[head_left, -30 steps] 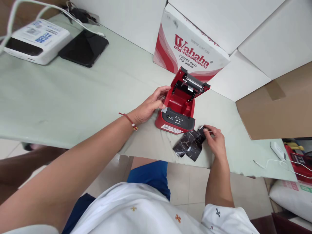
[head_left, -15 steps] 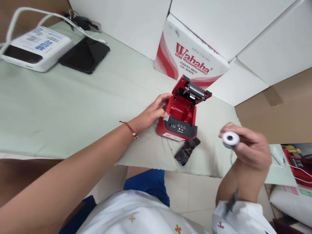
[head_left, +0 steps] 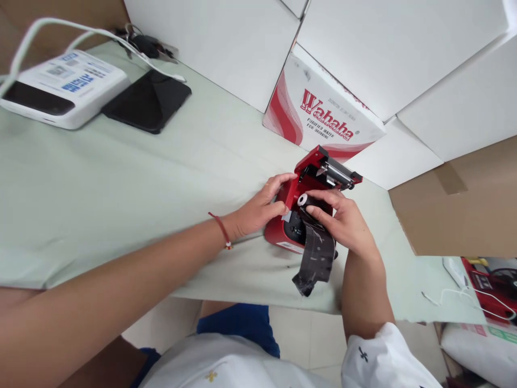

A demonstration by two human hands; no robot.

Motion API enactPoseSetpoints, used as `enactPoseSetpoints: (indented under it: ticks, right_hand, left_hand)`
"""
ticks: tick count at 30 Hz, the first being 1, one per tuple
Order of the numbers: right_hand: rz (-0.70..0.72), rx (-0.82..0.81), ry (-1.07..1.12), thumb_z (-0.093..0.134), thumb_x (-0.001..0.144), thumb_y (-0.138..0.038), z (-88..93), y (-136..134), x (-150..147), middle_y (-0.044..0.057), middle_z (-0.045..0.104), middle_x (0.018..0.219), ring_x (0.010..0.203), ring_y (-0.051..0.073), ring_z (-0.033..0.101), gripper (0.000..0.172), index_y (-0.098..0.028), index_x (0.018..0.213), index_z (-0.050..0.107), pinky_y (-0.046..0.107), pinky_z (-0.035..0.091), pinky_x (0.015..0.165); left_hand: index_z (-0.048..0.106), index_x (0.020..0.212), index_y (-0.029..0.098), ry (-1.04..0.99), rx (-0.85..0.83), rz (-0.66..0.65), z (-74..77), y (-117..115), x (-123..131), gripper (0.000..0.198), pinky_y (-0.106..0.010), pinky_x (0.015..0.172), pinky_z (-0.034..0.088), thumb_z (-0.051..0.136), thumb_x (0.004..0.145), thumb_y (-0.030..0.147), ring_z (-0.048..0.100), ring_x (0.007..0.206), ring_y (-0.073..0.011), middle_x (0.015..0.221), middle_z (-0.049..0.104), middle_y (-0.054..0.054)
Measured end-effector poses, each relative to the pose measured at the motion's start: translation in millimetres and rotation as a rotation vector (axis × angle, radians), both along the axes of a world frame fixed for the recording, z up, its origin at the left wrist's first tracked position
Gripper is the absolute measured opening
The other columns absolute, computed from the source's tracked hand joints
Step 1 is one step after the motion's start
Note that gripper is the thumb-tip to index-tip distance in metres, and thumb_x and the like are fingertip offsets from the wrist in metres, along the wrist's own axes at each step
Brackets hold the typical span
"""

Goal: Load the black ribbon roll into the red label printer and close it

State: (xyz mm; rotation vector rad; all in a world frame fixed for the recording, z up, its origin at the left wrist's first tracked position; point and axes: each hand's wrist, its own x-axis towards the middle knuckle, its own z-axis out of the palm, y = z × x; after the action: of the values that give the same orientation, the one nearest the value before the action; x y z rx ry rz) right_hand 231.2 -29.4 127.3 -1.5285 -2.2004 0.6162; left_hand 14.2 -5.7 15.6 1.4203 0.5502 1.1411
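Note:
A small red printer (head_left: 301, 178) stands on the pale green table (head_left: 121, 178) with its lid tilted open toward the back. My left hand (head_left: 262, 207) grips the printer's left side, fingers curled round its edge. My right hand (head_left: 341, 221) holds a roll of black marbled label paper (head_left: 305, 202) with a white core over the printer's open bay. A loose strip of the same paper (head_left: 317, 258) hangs down from the roll over the printer's front toward the table edge.
A red and white Wahaha carton (head_left: 327, 121) stands right behind the printer, among white boxes. At the far left lie a white device (head_left: 64, 89) with a cable and a black tablet (head_left: 147, 102). A brown cardboard box (head_left: 464, 205) sits at the right.
My right hand picked the roll up from the table in front of the printer, lifted it out to the right, then brought it over the open bay. The left hand stayed on the printer.

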Motion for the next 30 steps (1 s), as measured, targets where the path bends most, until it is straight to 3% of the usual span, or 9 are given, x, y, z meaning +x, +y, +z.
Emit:
enactPoseSetpoints:
  ticks: [3,6,10,15,19,22,25,28,30]
  right_hand:
    - [0.021,0.02,-0.054,0.071,0.097,-0.038,-3.0,1.1,-1.7,0.007,0.079,0.117,0.112,0.025,0.07,0.032,-0.025,0.125,0.079,0.044,0.053,0.106]
    - [0.075,0.052,-0.114,0.069,0.099,-0.037,-4.2,3.0,-0.5,0.008,0.08,0.116,0.111,0.025,0.07,0.032,-0.025,0.127,0.078,0.044,0.055,0.103]
    - [0.224,0.035,-0.199,0.057,0.107,-0.033,1.3,8.4,-0.3,0.009,0.082,0.113,0.105,0.025,0.072,0.031,-0.023,0.128,0.078,0.045,0.057,0.098]
    - [0.274,0.075,-0.134,0.057,0.108,-0.031,6.3,2.9,-0.7,0.007,0.083,0.117,0.106,0.022,0.076,0.029,-0.025,0.127,0.078,0.041,0.059,0.098]
    - [0.026,0.217,0.095,0.066,0.104,-0.028,-0.7,-17.4,4.0,0.003,0.085,0.105,0.088,0.019,0.079,0.02,-0.027,0.116,0.082,0.036,0.062,0.085]
    - [-0.357,0.58,0.433,0.067,0.103,-0.032,-12.2,-21.5,11.9,0.001,0.081,0.087,0.071,0.017,0.076,0.017,-0.024,0.105,0.082,0.035,0.061,0.073]
    - [-0.541,0.803,0.626,0.067,0.102,-0.041,-28.4,-8.4,22.9,0.006,0.081,0.106,0.1,0.021,0.078,0.025,-0.023,0.116,0.079,0.039,0.06,0.091]
    - [-0.459,0.563,0.692,0.058,0.104,-0.052,-46.9,7.7,30.9,0.009,0.066,0.151,0.142,0.024,0.061,0.045,-0.03,0.142,0.067,0.049,0.049,0.116]
    - [-0.381,0.429,0.776,0.052,0.105,-0.057,-57.0,13.0,32.0,0.008,0.061,0.157,0.147,0.024,0.057,0.048,-0.032,0.143,0.067,0.053,0.044,0.121]
  left_hand:
    - [0.05,0.148,0.028,0.1,0.185,0.213,3.4,-10.4,1.9,0.057,-0.06,0.134,0.029,0.055,0.091,0.029,0.036,0.158,-0.0347,0.161,0.045,-0.012]
    - [0.053,0.14,0.024,0.176,0.33,0.391,11.8,-27.9,2.3,0.045,-0.059,0.13,0.036,0.052,0.095,0.026,0.045,0.151,-0.0334,0.156,0.048,-0.016]
    - [0.051,0.14,0.023,0.202,0.52,0.352,20.9,-53.7,-1.0,0.05,-0.058,0.121,0.047,0.056,0.091,0.028,0.053,0.145,-0.0338,0.157,0.049,-0.018]
    - [0.058,0.136,0.018,0.408,0.812,0.304,20.0,-73.8,-9.5,0.057,-0.064,0.13,0.035,0.056,0.079,0.018,0.045,0.155,-0.0365,0.144,0.067,-0.015]
    - [0.064,0.131,0.015,0.556,0.967,0.488,18.3,-79.8,-9.0,0.04,-0.055,0.138,0.026,0.055,0.092,0.012,0.051,0.151,-0.027,0.14,0.073,-0.011]
    - [0.069,0.127,0.016,0.564,1.015,0.547,20.2,-81.5,-6.1,0.032,-0.049,0.14,0.025,0.059,0.097,0.012,0.057,0.146,-0.0223,0.134,0.076,-0.008]
    - [0.07,0.123,0.017,0.529,1.006,0.575,21.5,-82.0,-5.2,0.027,-0.051,0.138,0.032,0.063,0.098,0.013,0.058,0.146,-0.0225,0.13,0.077,-0.009]
    - [0.072,0.119,0.019,0.483,1.031,0.596,20.2,-82.6,-4.4,0.025,-0.049,0.137,0.034,0.066,0.096,0.011,0.057,0.147,-0.0218,0.13,0.076,-0.008]
    - [0.073,0.118,0.022,0.459,1.049,0.601,18.6,-83.4,-3.3,0.027,-0.048,0.137,0.035,0.067,0.095,0.009,0.056,0.147,-0.0211,0.132,0.076,-0.006]
